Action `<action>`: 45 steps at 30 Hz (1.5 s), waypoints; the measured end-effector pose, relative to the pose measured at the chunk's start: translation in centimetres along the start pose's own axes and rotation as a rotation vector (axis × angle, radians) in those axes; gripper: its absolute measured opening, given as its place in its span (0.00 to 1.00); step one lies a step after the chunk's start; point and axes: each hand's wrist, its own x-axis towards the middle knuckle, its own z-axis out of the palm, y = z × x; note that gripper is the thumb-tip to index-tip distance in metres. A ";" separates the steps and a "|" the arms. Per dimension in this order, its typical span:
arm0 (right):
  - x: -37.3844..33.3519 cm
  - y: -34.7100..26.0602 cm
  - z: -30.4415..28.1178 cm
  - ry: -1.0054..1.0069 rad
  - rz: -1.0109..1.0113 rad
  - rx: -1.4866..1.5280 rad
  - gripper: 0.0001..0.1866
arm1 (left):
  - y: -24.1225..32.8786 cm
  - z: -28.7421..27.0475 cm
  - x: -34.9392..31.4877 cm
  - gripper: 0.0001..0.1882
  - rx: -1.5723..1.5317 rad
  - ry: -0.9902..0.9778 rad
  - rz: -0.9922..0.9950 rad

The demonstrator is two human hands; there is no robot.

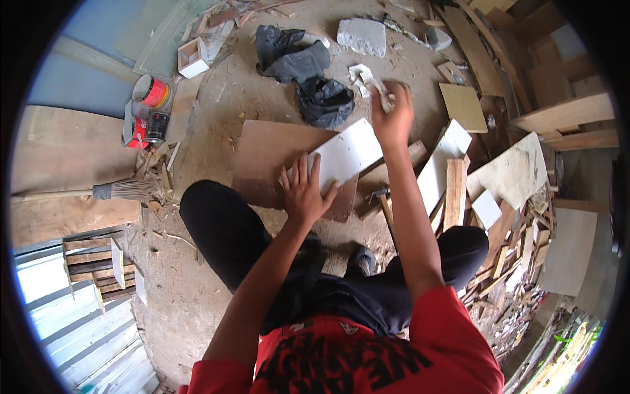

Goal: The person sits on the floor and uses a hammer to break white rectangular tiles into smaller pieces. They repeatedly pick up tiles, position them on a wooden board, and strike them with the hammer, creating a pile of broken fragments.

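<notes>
White board (348, 154) lies slantwise on a larger brown board (262, 154), in the middle of the scene before the person's knees; its long axis runs from near left to far right, one short end pointing far right, past the brown board's right edge. At the left, a broom (125, 190) lies with its bristles toward the right; farther off stand some cans (154, 92); brown floor (213, 128) shows between these and the brown board, giving room on that side. Left hand (306, 190) lies spread over the white board's near left end, pressing rather than gripping, thumb by its near edge; just past the far long edge sits a black plastic bag (325, 102). Right hand (394, 111) is raised beyond the far right end, fingers bent, near small white pieces (361, 73); whether it holds something, I cannot tell; at right, pale offcuts (443, 164) and timber (454, 194) crowd the ground.
</notes>
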 end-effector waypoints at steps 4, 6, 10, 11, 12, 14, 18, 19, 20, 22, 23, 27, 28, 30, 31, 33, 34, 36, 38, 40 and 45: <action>-6.1 5.6 -4.2 0.043 0.234 -0.137 0.13 | -0.4 -0.5 -0.1 0.40 -0.014 0.019 -0.018; -11.8 10.7 -6.4 -0.011 0.414 -0.276 0.14 | -0.3 -0.6 -0.1 0.41 -0.022 0.018 -0.013; -18.9 10.9 -8.1 -0.381 0.630 -0.463 0.23 | -0.2 -1.0 -0.2 0.43 -0.024 -0.001 -0.035; -20.0 9.7 -8.6 -0.516 0.734 -0.470 0.28 | -0.2 -1.0 -0.4 0.44 -0.033 0.003 -0.040; -21.4 8.7 -9.3 -0.565 0.737 -0.563 0.31 | 0.0 -1.3 -0.5 0.46 -0.053 -0.009 -0.051; -24.4 7.1 -10.2 -0.637 0.746 -0.719 0.38 | -0.1 -1.5 -0.5 0.49 -0.078 -0.024 -0.069; -31.0 7.7 -11.2 -0.762 0.765 -0.859 0.38 | -0.5 -1.1 -1.3 0.52 -0.110 -0.007 -0.057; -32.3 8.4 -11.3 -0.807 0.761 -0.855 0.36 | -0.8 -0.9 -1.4 0.53 -0.093 -0.008 -0.065; -33.1 10.0 -11.6 -0.932 0.752 -0.761 0.33 | -0.8 -0.3 -1.6 0.53 -0.084 -0.008 -0.074; -34.7 16.1 -11.5 -0.814 0.692 -0.611 0.30 | 0.2 -0.1 -0.6 0.53 -0.107 0.031 -0.061; -35.4 16.6 -11.4 -0.852 0.762 -0.531 0.32 | -0.1 0.0 -0.8 0.54 -0.106 0.033 -0.056; -32.4 12.6 -11.5 -0.810 0.563 -0.632 0.30 | -0.4 -0.4 -2.6 0.54 -0.088 -0.049 -0.065; -32.3 13.5 -12.0 -0.791 0.522 -0.696 0.31 | 0.0 -0.6 -2.6 0.55 -0.098 -0.055 -0.050; -31.3 13.3 -13.0 -0.750 0.708 -0.372 0.27 | -0.6 -1.0 -2.9 0.55 -0.088 -0.022 -0.012; -30.5 13.2 -13.6 -0.722 0.899 -0.168 0.26 | -0.2 -1.5 -2.8 0.56 -0.101 -0.058 -0.044; -28.3 11.0 -13.6 -0.572 1.079 0.084 0.25 | 1.2 -2.5 -2.6 0.51 0.068 -0.121 -0.084; -26.9 8.7 -12.9 -0.572 1.074 0.024 0.25 | 0.9 -2.7 -2.8 0.49 0.126 -0.065 -0.100; -24.2 2.7 -12.0 -0.594 0.995 -0.051 0.26 | -1.1 -3.0 -4.0 0.45 0.250 0.040 -0.143; -18.4 8.1 -17.3 -0.498 0.863 -0.047 0.27 | 4.4 -6.5 -1.4 0.42 0.039 -0.056 -0.081; -13.3 6.2 -19.5 -0.497 0.804 0.002 0.25 | 5.9 -10.4 -0.9 0.35 -0.066 -0.137 -0.080; -0.7 -9.5 -20.0 -0.446 0.727 0.309 0.23 | 5.3 -20.3 3.2 0.34 -0.133 -0.390 -0.122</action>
